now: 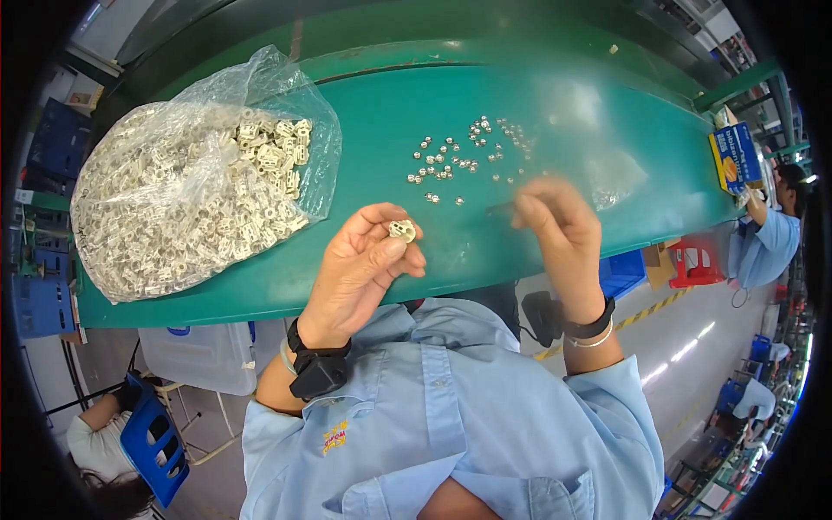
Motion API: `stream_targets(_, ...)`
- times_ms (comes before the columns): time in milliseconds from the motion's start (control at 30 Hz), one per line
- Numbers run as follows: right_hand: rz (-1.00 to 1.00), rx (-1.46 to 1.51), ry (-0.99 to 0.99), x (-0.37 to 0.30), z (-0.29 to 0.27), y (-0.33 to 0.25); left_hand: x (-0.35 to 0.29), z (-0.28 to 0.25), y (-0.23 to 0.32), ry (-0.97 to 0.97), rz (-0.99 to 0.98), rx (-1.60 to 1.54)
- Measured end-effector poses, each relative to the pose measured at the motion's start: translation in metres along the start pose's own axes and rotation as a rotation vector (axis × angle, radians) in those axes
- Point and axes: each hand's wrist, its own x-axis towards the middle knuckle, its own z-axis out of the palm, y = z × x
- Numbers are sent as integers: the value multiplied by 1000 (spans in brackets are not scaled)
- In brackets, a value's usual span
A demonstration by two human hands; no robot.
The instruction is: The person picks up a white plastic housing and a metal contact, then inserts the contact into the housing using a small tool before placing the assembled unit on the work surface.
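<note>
My left hand (355,269) is closed, pinching a small cream plastic part (401,230) between thumb and fingertips above the table's near edge. My right hand (563,238) hovers to the right of it, thumb and forefinger pressed together. A dark, thin sliver shows at those fingertips, too smeared to name. Beyond the hands, several small shiny round metal pieces (444,172) lie scattered on the green tabletop (373,130). On the left sits a large clear plastic bag (325,186), its mouth spread, full of similar cream plastic parts (273,156).
A blue and yellow box (735,156) stands at the table's far right end, near another person in blue (767,243). Below the table are a red stool (693,260), a blue bin (622,273) and a clear plastic tub (199,351). Someone sits at lower left by a blue chair (156,442).
</note>
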Motion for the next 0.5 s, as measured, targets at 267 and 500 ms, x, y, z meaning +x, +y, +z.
stream_targets(267, -151, 210, -97, -2, 16, -19, 4, -5, -7, -111, -44, -38)
stream_targets(500, -164, 150, -217, 0, 15, -20, 6, 3, -6, -82, -78, -83)
